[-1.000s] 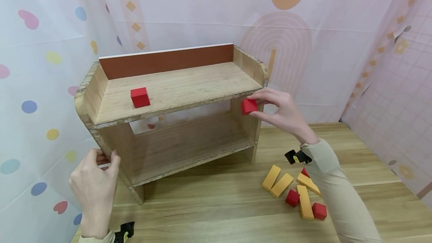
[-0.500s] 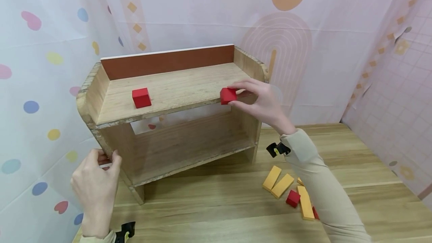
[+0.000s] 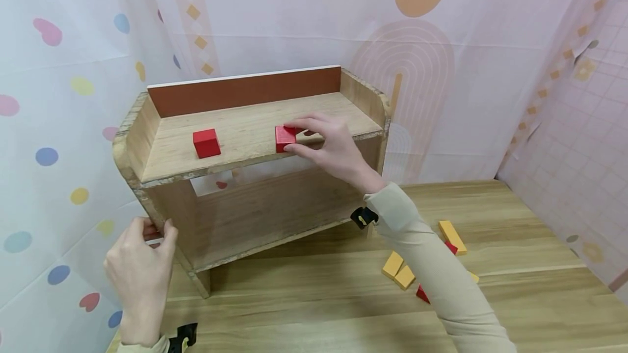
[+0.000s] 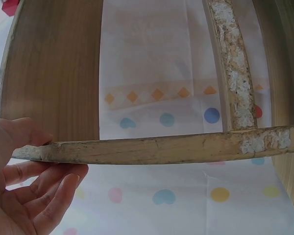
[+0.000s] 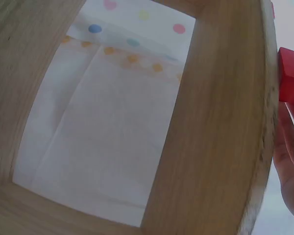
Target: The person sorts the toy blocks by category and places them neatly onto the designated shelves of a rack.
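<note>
My right hand [image 3: 334, 150] pinches a red cube block [image 3: 284, 139] between thumb and fingers at the front edge of the top board of a small wooden shelf [image 3: 235, 127]. Whether the block touches the board is hard to tell. To its left, a second red cube block [image 3: 206, 144] sits on the same board. My left hand [image 3: 139, 271] holds the front edge of the shelf's left side panel. In the left wrist view the thumb lies on the inner face of the panel [image 4: 152, 151], with fingers on the outer side. At the right wrist view's edge shows the held block [image 5: 290, 78].
On the wooden table [image 3: 304, 298], right of the shelf, lie several yellow bars [image 3: 452, 237] and red blocks [image 3: 423, 294], partly hidden by the right sleeve [image 3: 441, 282]. A patterned curtain [image 3: 275, 15] hangs behind. The shelf has a lower board [image 3: 275, 217].
My right hand has carried the red block leftward, from the shelf's right end to near the middle of the top board's front edge. The left hand keeps its hold on the side panel.
</note>
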A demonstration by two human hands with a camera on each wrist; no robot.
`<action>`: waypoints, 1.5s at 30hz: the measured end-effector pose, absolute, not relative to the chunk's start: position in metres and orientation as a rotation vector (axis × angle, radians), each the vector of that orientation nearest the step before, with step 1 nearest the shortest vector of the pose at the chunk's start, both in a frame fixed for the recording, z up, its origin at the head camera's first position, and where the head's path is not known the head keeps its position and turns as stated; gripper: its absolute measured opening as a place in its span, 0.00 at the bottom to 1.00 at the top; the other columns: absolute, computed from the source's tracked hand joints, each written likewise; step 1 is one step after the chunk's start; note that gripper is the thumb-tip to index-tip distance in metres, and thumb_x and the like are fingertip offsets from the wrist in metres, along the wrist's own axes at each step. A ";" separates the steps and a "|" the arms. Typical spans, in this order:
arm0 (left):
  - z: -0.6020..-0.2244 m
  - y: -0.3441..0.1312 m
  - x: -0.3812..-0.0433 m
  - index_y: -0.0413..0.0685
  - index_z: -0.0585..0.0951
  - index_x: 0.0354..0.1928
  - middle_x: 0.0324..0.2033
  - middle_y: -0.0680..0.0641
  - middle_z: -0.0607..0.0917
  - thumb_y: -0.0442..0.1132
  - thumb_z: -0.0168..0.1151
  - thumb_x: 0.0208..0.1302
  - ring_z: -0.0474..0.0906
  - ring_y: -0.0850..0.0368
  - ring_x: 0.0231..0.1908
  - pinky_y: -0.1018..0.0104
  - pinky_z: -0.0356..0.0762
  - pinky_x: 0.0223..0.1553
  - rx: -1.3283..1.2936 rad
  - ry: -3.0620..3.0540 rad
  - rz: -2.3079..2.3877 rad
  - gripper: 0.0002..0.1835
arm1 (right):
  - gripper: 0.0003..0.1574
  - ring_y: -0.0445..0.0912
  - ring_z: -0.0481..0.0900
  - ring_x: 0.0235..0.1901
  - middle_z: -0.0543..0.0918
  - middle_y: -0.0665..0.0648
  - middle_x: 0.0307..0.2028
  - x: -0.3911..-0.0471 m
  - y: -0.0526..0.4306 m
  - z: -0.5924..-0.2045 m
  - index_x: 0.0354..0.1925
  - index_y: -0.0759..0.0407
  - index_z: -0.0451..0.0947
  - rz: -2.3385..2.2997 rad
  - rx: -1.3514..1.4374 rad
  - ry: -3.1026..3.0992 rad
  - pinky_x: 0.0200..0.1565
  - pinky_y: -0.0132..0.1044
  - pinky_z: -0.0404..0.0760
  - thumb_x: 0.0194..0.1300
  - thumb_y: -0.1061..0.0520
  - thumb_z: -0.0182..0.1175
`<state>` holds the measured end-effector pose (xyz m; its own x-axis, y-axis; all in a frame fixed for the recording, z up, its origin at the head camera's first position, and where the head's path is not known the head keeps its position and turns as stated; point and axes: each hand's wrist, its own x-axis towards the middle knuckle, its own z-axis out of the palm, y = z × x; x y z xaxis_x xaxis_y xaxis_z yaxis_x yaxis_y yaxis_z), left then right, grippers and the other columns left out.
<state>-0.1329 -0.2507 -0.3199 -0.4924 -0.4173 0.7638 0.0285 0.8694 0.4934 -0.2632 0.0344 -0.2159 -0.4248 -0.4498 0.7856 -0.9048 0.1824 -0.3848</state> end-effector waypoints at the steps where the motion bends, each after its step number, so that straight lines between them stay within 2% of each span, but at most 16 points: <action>1: -0.320 -0.251 -0.133 0.31 0.78 0.29 0.25 0.32 0.84 0.36 0.60 0.57 0.80 0.35 0.26 0.46 0.67 0.27 0.282 -2.023 -0.551 0.11 | 0.22 0.48 0.83 0.43 0.84 0.61 0.44 -0.263 0.031 -0.216 0.48 0.67 0.80 1.188 1.269 -1.957 0.43 0.29 0.82 0.53 0.62 0.69; 11: -0.320 -0.251 -0.133 0.31 0.78 0.29 0.25 0.33 0.85 0.36 0.60 0.57 0.80 0.35 0.25 0.50 0.66 0.25 0.282 -2.022 -0.544 0.11 | 0.22 0.49 0.85 0.44 0.85 0.62 0.46 -0.262 0.007 -0.213 0.49 0.67 0.80 1.239 1.217 -2.047 0.44 0.27 0.82 0.55 0.61 0.67; 18: -0.320 -0.251 -0.134 0.32 0.78 0.29 0.25 0.33 0.84 0.37 0.59 0.57 0.80 0.35 0.25 0.47 0.67 0.25 0.276 -2.015 -0.534 0.11 | 0.22 0.46 0.82 0.50 0.85 0.58 0.48 -0.266 0.005 -0.218 0.52 0.62 0.80 0.883 1.188 -2.017 0.56 0.30 0.76 0.59 0.56 0.65; 25: -0.321 -0.251 -0.134 0.31 0.78 0.29 0.25 0.32 0.84 0.37 0.59 0.58 0.80 0.35 0.25 0.45 0.68 0.27 0.278 -2.009 -0.543 0.11 | 0.18 0.48 0.80 0.50 0.82 0.58 0.52 -0.260 0.007 -0.234 0.51 0.59 0.80 0.489 1.187 -1.728 0.56 0.34 0.75 0.63 0.57 0.61; 33: -0.320 -0.251 -0.134 0.31 0.78 0.29 0.25 0.33 0.85 0.36 0.60 0.57 0.81 0.36 0.25 0.55 0.64 0.23 0.284 -2.014 -0.534 0.10 | 0.20 0.48 0.80 0.53 0.81 0.57 0.55 -0.257 -0.001 -0.236 0.53 0.58 0.79 0.367 1.177 -1.733 0.58 0.36 0.74 0.65 0.53 0.59; 40: -0.321 -0.251 -0.134 0.32 0.78 0.29 0.25 0.33 0.85 0.36 0.60 0.57 0.80 0.36 0.25 0.53 0.65 0.24 0.286 -2.014 -0.538 0.10 | 0.25 0.47 0.77 0.57 0.78 0.55 0.59 -0.256 -0.013 -0.232 0.59 0.58 0.74 0.317 1.189 -1.853 0.61 0.36 0.71 0.67 0.50 0.56; 45: -0.321 -0.251 -0.134 0.32 0.78 0.28 0.24 0.34 0.85 0.36 0.60 0.57 0.80 0.37 0.25 0.60 0.62 0.22 0.288 -2.012 -0.530 0.10 | 0.27 0.46 0.75 0.60 0.75 0.55 0.62 -0.255 -0.017 -0.229 0.61 0.58 0.72 0.301 1.223 -1.926 0.63 0.36 0.69 0.67 0.49 0.55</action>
